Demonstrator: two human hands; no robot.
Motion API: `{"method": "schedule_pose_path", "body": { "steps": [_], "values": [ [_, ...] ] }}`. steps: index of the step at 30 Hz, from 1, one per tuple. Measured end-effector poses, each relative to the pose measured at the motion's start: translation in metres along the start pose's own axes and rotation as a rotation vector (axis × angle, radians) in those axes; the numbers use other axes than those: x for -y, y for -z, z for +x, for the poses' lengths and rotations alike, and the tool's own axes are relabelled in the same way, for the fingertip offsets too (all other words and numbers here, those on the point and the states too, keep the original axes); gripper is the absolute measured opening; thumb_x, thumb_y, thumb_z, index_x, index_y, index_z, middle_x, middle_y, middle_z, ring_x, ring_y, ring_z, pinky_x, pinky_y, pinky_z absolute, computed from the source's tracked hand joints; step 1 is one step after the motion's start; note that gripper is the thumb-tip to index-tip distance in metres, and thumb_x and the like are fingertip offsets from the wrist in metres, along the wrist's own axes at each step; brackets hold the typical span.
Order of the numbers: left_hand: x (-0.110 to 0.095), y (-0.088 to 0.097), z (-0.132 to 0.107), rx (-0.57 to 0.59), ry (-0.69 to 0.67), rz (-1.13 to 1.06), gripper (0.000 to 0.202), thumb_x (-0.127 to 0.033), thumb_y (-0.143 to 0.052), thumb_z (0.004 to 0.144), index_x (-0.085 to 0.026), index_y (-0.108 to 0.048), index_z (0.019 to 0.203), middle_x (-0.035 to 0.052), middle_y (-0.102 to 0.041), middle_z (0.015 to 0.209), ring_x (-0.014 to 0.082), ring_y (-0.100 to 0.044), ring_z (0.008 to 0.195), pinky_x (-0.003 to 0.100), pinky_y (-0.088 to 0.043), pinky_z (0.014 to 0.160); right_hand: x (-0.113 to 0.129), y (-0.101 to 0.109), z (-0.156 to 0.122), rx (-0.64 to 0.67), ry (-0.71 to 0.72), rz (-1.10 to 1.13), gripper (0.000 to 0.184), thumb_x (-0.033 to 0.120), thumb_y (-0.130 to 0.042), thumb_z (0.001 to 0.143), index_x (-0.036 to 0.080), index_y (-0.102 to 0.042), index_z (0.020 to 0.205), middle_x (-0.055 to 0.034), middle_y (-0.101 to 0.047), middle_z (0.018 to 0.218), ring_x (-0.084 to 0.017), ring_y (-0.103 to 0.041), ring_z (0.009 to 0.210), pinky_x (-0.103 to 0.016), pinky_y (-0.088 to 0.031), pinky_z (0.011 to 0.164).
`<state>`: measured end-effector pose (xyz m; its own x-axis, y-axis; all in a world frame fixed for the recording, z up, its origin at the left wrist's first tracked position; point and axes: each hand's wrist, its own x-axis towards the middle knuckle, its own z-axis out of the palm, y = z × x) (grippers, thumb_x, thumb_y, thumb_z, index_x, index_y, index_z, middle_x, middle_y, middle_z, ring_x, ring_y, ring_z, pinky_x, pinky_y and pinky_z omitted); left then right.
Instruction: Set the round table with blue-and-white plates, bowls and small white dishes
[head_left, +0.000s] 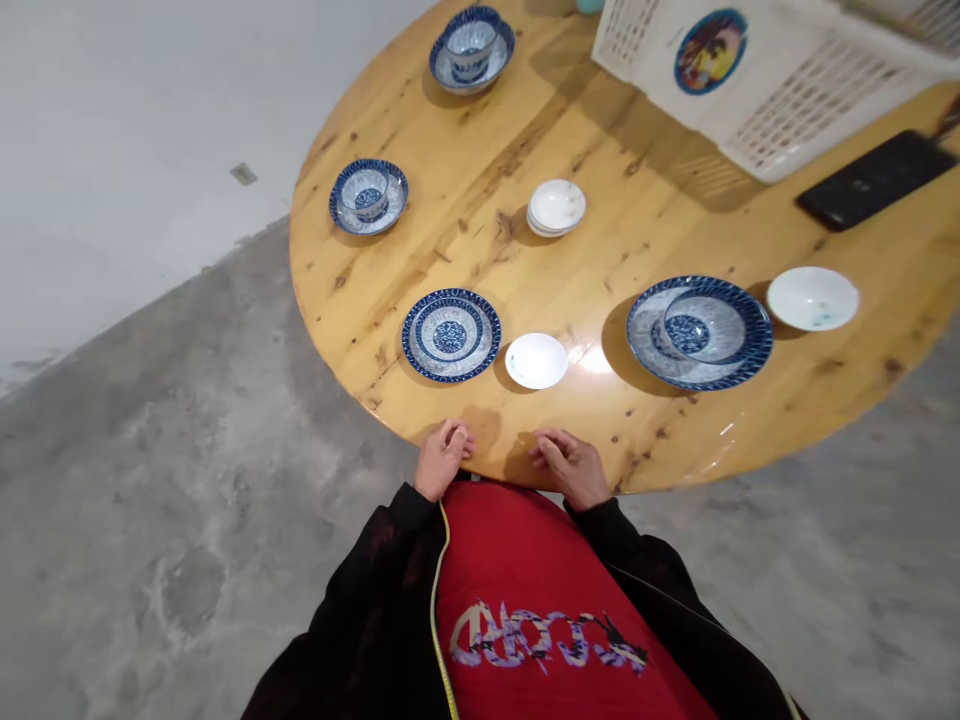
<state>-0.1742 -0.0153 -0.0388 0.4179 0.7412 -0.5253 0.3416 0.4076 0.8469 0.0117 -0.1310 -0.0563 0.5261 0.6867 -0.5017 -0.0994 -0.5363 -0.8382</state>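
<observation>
My left hand (444,457) rests at the near edge of the round wooden table (420,240), fingers curled in and nothing seen in them. To its right, my right hand (570,464) lies on the same edge with fingers bent together, also without anything visible in it. Just beyond the left hand is a blue-and-white patterned plate (451,336). A small white bowl (536,361) stands beyond the gap between my hands. Farther right, a clear glass bowl (709,325) sits in a larger blue-rimmed plate (750,358), with another white bowl (814,299) beside it.
Stacked small white dishes (556,207) stand mid-table. At the left and far left, blue-rimmed dishes (397,200) (439,68) hold glass bowls (365,194) (471,50). A white plastic basket (667,100) and a black phone (874,180) occupy the far right.
</observation>
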Motion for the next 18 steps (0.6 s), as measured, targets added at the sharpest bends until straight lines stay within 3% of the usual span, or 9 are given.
{"method": "schedule_pose_path", "body": {
  "steps": [3,9,18],
  "values": [
    [0.005,-0.010,-0.015,-0.068,0.017,-0.004,0.030,-0.046,-0.058,0.092,-0.016,-0.061,0.092,0.0027,-0.070,0.081,0.0112,-0.067,0.069,0.022,-0.051,0.064,-0.007,0.010,-0.004,0.036,0.025,-0.001,0.051,0.067,-0.060,0.075,0.019,-0.069,0.091,-0.0036,-0.069,0.066,-0.021,-0.064,0.054,-0.034,-0.055,0.057],
    [0.018,-0.032,-0.040,-0.098,0.008,0.021,0.023,-0.040,-0.057,0.091,-0.017,-0.061,0.089,0.0019,-0.071,0.081,0.0116,-0.068,0.068,0.022,-0.051,0.064,-0.028,0.025,-0.007,0.090,0.072,-0.046,0.047,0.063,-0.060,0.075,0.020,-0.070,0.091,-0.0053,-0.071,0.068,-0.023,-0.066,0.055,-0.035,-0.055,0.057],
    [0.034,-0.032,-0.064,-0.233,0.013,0.026,0.023,-0.038,-0.053,0.090,-0.017,-0.062,0.089,0.0030,-0.072,0.081,0.0125,-0.068,0.067,0.023,-0.049,0.062,-0.025,0.008,-0.008,0.272,0.077,0.006,0.048,0.066,-0.062,0.070,0.022,-0.068,0.089,-0.0057,-0.070,0.068,-0.023,-0.063,0.054,-0.036,-0.056,0.051]
  ]
}}
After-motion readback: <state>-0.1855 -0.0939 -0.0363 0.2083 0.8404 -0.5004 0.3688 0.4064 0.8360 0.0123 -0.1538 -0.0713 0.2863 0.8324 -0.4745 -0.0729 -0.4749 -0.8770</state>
